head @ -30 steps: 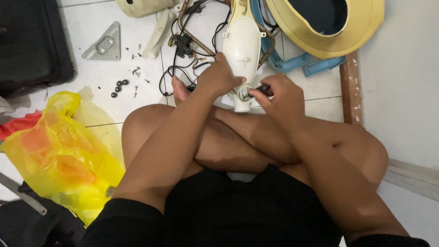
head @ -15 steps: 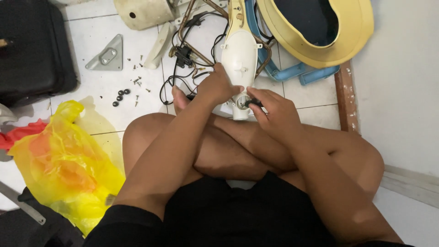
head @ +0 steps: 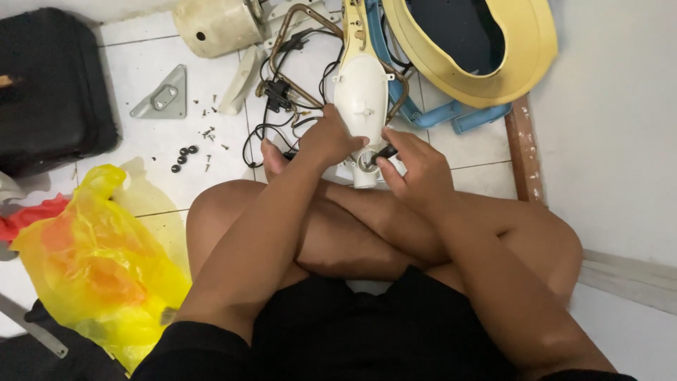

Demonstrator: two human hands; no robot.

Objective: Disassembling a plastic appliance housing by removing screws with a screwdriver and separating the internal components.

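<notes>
left hand (head: 330, 141) has its fingers wrapped around the cream casing (head: 360, 99); right hand (head: 416, 169) fingers pinch a black-handled tool (head: 383, 152) at the casing's lower end, above the tiled floor (head: 141, 152).

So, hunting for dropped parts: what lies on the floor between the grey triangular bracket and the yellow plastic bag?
In the head view, loose screws and small black washers lie on white tile.

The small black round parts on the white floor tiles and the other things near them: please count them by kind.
Small black round parts: 4
Grey triangular metal plate: 1
Yellow plastic bag: 1
Black case: 1
Total: 7
Loose screws lie there too, too small to count.
</notes>
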